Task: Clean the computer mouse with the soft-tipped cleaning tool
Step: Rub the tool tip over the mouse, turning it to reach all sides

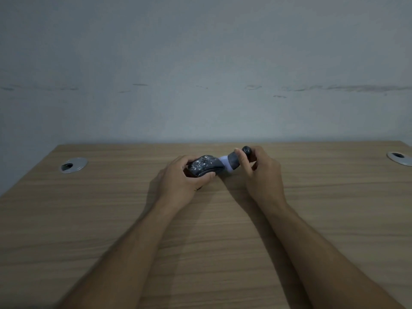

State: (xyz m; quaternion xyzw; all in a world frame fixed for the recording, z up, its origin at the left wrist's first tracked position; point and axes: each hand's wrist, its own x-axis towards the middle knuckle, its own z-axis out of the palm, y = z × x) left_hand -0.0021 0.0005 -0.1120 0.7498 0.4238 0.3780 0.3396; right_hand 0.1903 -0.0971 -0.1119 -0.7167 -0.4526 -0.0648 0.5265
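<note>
A dark computer mouse (204, 166), its top speckled with pale marks, sits at the middle of the wooden desk (111, 219). My left hand (178, 181) grips it from the near left side. My right hand (259, 168) holds the cleaning tool (233, 162), a dark handle with a pale soft tip. The tip touches the right end of the mouse. Part of the handle is hidden by my fingers.
Two round metal cable grommets are set into the desk, one at the far left (73, 165) and one at the far right (400, 158). A pale scuffed wall (200, 74) rises just behind the desk's far edge.
</note>
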